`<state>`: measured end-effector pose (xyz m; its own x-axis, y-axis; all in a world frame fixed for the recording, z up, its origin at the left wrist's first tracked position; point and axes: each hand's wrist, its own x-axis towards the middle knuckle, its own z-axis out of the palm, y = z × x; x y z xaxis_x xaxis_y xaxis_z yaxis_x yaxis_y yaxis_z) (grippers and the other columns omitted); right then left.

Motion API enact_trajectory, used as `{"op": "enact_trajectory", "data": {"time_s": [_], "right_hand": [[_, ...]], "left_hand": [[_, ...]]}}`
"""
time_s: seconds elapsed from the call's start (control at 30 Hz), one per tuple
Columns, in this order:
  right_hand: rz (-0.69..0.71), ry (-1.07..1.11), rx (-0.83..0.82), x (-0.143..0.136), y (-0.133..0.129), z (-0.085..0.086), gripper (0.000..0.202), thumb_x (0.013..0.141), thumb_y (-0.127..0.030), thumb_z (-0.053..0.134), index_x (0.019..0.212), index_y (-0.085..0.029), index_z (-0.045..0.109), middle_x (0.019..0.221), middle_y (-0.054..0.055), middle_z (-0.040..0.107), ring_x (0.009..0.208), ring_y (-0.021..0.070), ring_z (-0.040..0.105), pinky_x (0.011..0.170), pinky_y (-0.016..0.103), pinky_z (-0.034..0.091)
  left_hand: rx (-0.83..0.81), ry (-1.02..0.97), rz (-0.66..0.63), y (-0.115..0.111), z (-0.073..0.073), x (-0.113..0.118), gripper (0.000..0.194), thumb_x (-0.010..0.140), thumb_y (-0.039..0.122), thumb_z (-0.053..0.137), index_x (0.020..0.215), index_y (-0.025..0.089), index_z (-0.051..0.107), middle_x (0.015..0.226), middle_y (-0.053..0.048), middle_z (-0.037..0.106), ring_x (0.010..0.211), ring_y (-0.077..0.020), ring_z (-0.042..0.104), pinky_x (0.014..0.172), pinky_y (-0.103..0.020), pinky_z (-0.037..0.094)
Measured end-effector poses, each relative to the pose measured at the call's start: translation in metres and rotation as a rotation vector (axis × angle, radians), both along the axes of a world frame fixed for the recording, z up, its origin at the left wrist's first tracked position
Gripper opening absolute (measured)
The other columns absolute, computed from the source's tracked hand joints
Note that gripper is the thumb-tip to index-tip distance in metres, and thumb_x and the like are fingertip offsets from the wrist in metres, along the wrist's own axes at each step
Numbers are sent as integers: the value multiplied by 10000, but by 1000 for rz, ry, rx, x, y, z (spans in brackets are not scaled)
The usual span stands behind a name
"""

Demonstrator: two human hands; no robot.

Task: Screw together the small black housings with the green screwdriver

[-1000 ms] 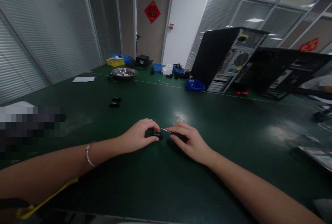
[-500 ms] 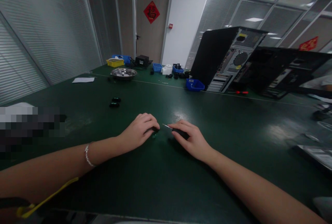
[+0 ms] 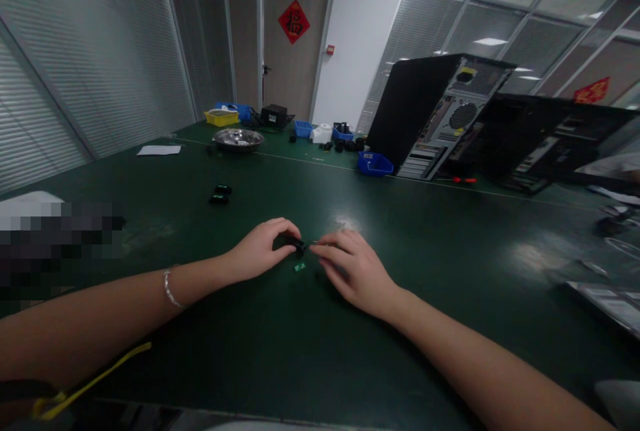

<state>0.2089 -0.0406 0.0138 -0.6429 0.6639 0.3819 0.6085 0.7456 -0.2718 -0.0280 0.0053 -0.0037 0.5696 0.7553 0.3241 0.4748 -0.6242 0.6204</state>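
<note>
My left hand [image 3: 267, 246] pinches a small black plastic piece [image 3: 299, 245] between thumb and fingers, close to the tabletop. A small green circuit board [image 3: 299, 267] lies flat on the green table just in front of that piece. My right hand [image 3: 353, 264] is curled to the right of it, fingers closed on a thin metal-tipped tool [image 3: 315, 242]. Only the bright tip shows past my fingertips, near the black piece; its handle is hidden behind my hand. Whether tip and piece touch, I cannot tell.
Two small black pieces [image 3: 220, 199] with green on them lie left, beyond my left hand. Farther back stand a metal bowl [image 3: 239, 141], a blue bin [image 3: 375, 164] and a computer tower [image 3: 425, 108]. A red-handled tool [image 3: 465, 180] lies beside the tower. A metal tray [image 3: 607, 304] is at right.
The green circuit board now lies uncovered below my left hand. My right hand has turned and moved slightly left, hiding the tool's black handle. The black piece shows more clearly.
</note>
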Motion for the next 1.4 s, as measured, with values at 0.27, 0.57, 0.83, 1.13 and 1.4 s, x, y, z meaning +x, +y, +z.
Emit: {"op": "enact_trajectory", "data": {"time_s": [0.27, 0.57, 0.83, 1.13, 1.4], "right_hand": [[164, -87, -55, -10, -8, -2, 274, 946, -171, 515, 1192, -220, 624, 1149, 81, 664, 1038, 225, 579, 894, 394, 443], [116, 7, -116, -6, -3, -8, 175, 926, -137, 541, 1040, -217, 647, 987, 58, 669, 944, 197, 608, 849, 350, 491], [115, 5, -143, -8, -5, -6, 291, 916, -177, 578, 1200, -225, 621, 1055, 78, 627, 990, 217, 579, 876, 377, 488], [148, 40, -162, -4, -3, -9, 159, 941, -235, 566, 1036, -219, 693, 1034, 70, 637, 986, 207, 595, 867, 360, 498], [80, 228, -274, -2, -4, -1, 147, 964, -203, 504, 1017, -207, 641, 964, 57, 658, 905, 182, 619, 836, 337, 501]], "left_hand": [[20, 46, -17, -1, 2, 1, 191, 836, 161, 645, 1025, 192, 641, 996, -50, 643, 973, -224, 584, 886, -365, 463], [23, 65, -64, -2, 2, 1, 170, 849, 185, 643, 1018, 206, 646, 1000, -40, 643, 968, -213, 582, 872, -337, 454], [15, 73, -62, -3, 5, 2, 166, 847, 186, 645, 1012, 200, 651, 985, -42, 640, 961, -214, 580, 862, -335, 453], [6, 64, -97, -3, 6, 1, 176, 864, 179, 637, 1035, 213, 652, 1010, -40, 645, 988, -215, 576, 886, -344, 444], [2, 45, -184, -1, 3, -2, 205, 889, 173, 627, 1082, 230, 664, 1042, -37, 640, 1022, -204, 578, 918, -337, 428]]}}
